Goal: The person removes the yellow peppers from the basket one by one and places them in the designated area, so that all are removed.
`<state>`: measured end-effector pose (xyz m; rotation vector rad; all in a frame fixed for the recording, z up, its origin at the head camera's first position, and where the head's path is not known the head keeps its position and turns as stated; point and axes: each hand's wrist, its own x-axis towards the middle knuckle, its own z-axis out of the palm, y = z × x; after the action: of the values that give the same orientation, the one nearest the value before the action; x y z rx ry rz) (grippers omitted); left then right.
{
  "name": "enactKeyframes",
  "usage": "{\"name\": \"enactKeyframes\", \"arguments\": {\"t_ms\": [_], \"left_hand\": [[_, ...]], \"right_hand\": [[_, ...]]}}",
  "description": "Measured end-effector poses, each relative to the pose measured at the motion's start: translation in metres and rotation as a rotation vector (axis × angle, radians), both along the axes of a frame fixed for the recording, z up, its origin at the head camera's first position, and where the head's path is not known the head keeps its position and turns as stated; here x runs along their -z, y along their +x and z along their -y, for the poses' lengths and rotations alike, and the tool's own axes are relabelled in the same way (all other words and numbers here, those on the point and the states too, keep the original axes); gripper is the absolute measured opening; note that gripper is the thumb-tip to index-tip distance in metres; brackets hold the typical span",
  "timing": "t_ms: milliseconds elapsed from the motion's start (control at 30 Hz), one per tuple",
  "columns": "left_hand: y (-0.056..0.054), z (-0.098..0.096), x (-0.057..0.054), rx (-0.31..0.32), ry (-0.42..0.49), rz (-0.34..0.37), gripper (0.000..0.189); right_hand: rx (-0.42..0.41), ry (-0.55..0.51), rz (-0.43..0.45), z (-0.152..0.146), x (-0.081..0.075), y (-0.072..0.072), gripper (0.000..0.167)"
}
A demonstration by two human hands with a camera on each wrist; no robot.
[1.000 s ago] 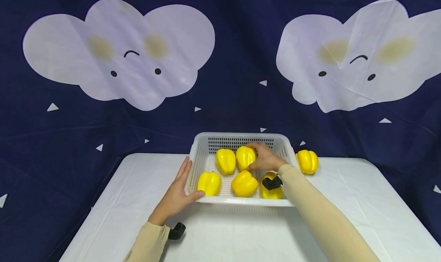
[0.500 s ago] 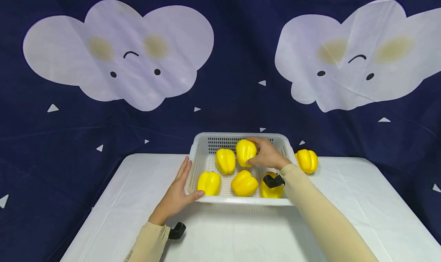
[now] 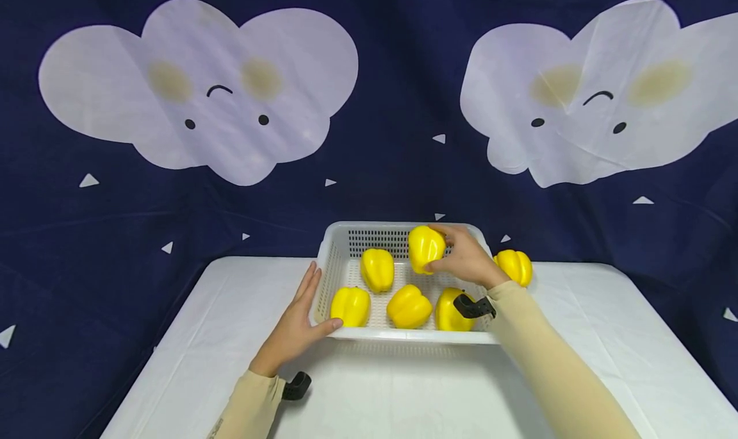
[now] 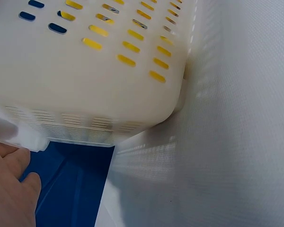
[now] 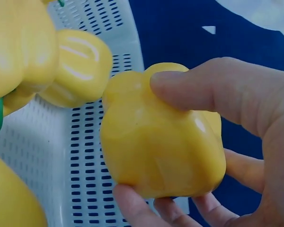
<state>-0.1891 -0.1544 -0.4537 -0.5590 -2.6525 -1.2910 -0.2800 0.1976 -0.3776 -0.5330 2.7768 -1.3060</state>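
A yellow bell pepper (image 3: 425, 249) is in my right hand (image 3: 466, 257), above the back of a white slotted basket (image 3: 403, 336). In the right wrist view the thumb lies across one side of this bell pepper (image 5: 161, 142) and the fingers curl round the other. My left hand (image 3: 296, 330) rests against the basket's left side, its fingers straight and its thumb over the front rim corner. The left wrist view has the basket's outer wall (image 4: 85, 71) with part of the left hand (image 4: 12, 184) at its rim.
Several more yellow bell peppers lie in the basket, among them one at the back left (image 3: 377, 270) and one at the front middle (image 3: 409, 307). Another bell pepper (image 3: 516, 267) sits on the white-covered table (image 3: 576, 317), right of the basket. A dark blue cloud-patterned curtain (image 3: 398, 106) hangs behind.
My right hand has lifted the yellow bell pepper off the basket's floor, then carried it to the right. The left hand has stayed in place.
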Motion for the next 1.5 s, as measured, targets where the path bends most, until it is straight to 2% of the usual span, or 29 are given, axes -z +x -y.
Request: {"name": "enactKeyframes", "arguments": {"t_ms": [100,367,733,1500], "left_hand": [[0.0,0.001,-0.001,-0.001,0.0,-0.004,0.106],[0.0,0.001,0.0,0.003,-0.008,-0.003,0.106],[-0.001,0.001,-0.001,0.005,-0.011,-0.007,0.104],[-0.001,0.001,0.0,0.009,-0.002,-0.005,0.105]], "right_hand": [[0.017,-0.004,-0.007,-0.003,-0.002,0.005,0.09],[0.133,0.056,-0.006,-0.013,-0.007,0.021,0.09],[0.122,0.069,-0.087,-0.03,-0.012,0.037,0.09],[0.152,0.06,-0.125,-0.072,-0.028,0.057,0.092]]}}
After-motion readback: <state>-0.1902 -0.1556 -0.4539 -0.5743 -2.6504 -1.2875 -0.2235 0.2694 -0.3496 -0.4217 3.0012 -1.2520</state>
